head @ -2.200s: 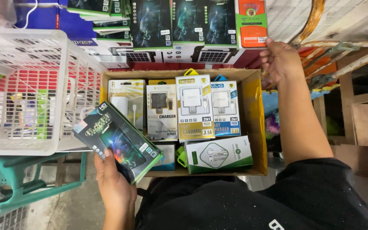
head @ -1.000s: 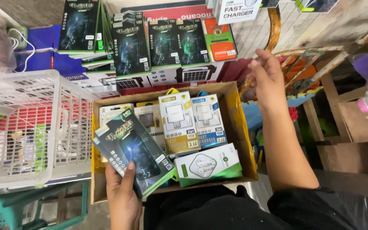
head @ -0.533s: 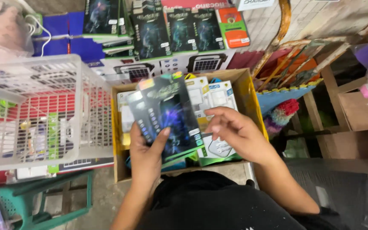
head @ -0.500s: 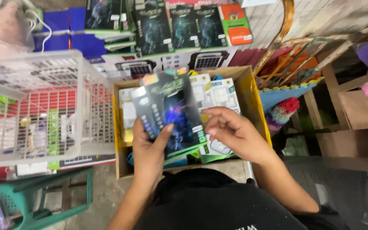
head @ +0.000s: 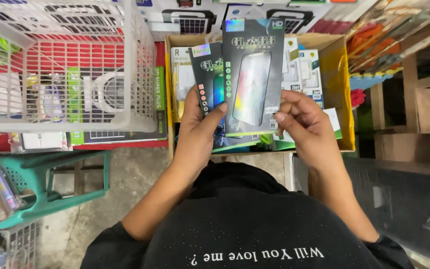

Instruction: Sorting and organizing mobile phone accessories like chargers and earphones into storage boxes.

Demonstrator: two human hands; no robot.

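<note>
Dark, glossy cardboard is what both hands are closed on: a small fan of flat screen-protector packs is held upright over the open cardboard box [head: 342, 74]. The left hand [head: 197, 132] grips the rear packs [head: 210, 74] from the left, thumb pressed across the lower front. The right hand [head: 302, 124] pinches the front pack [head: 252, 74] at its lower right corner, fingers curled behind and thumb on the face.

The step in hand looks like sorting — the front pack is being separated from the stack behind it. The next move seems to call for a clean slide of that 1 pack off the others, with the left grip kept firm so the rear packs are not dragged along.

The front pack is held with its long axis running near to far, the printed heading at the far end and the small label at the near end; its face is turned toward the camera. The rear packs are tilted slightly to the left.

Inside the box, white charger boxes [head: 307, 65] are stood on edge behind the packs. To the left a white plastic basket [head: 140, 74] is seen, raised above a teal plastic stool [head: 51, 194] — further packaged goods are lined up at the far edge.
</note>
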